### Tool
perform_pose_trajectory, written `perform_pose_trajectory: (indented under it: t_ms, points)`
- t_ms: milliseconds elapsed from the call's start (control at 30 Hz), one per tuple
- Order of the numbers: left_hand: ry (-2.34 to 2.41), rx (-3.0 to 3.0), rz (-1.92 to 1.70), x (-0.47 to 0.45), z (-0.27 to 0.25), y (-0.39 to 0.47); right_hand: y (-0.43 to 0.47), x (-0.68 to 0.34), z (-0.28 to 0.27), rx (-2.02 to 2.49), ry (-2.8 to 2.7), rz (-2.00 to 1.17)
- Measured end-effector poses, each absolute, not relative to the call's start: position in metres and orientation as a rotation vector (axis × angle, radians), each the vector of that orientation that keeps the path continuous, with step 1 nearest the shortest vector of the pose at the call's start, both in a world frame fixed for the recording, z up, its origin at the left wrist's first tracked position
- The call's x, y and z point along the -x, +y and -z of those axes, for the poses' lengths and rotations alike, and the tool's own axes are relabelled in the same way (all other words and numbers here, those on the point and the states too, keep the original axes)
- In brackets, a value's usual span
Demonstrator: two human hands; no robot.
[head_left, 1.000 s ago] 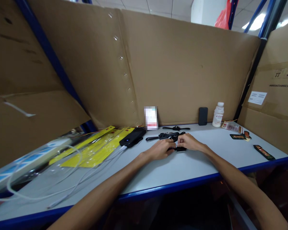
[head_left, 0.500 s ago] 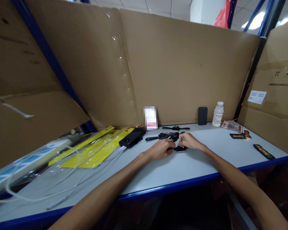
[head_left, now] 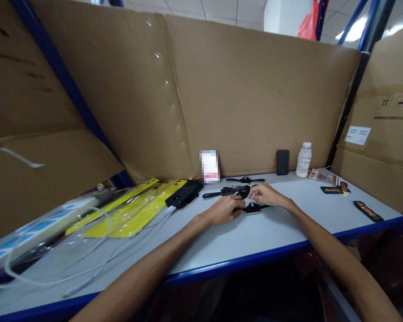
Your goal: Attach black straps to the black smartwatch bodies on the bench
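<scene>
A black spokeshave [head_left: 253, 207] with a pale metal blade edge lies low over the table in front of me. My left hand [head_left: 225, 209] grips its left handle, fingers curled over it. Just above its body is my right hand [head_left: 266, 195], thumb and fingertips pinched together. Anything small between those fingertips is too hidden to make out. Behind my hands rests another spokeshave [head_left: 225, 191], partly overlapped by black parts [head_left: 243, 192]. A further spokeshave [head_left: 245, 180] lies near the cardboard back wall.
Left of my hands are a black power bank [head_left: 184, 194] with white cables [head_left: 112, 255], yellow blister packs [head_left: 137, 214] and a power strip [head_left: 30, 235]. A lit phone [head_left: 210, 166], a dark phone [head_left: 282, 162] and a white bottle [head_left: 304, 160] stand behind. Dark packets [head_left: 368, 211] lie right.
My right fingertips have come up slightly off the spokeshave's body, so more of it shows. My left hand keeps its place on the handle. The view has shifted a little.
</scene>
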State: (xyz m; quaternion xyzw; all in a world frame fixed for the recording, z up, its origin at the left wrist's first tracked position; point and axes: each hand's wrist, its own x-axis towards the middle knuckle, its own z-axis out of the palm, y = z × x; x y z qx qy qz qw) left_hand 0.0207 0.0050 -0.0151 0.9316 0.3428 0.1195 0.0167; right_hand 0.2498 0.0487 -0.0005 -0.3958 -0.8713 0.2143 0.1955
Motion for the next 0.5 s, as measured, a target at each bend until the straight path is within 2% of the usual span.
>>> perform_pose_trajectory:
  t_ms: [133, 300, 400, 500]
  points:
    - [1.058, -2.894, -0.372, -0.021, 0.014, 0.004, 0.055, -0.259, -0.003, 0.973, -2.405, -0.921]
    - [1.048, -2.89, -0.367, -0.022, 0.012, 0.004, 0.055, -0.258, 0.001, 0.988, -2.425, -0.988]
    - [1.055, -2.888, -0.365, -0.022, 0.012, 0.003, 0.051, -0.253, 0.001, 1.043, -2.457, -0.86]
    - [1.06, -2.883, -0.37, -0.022, 0.011, 0.002, 0.046, -0.249, 0.001, 1.145, -2.51, -0.546]
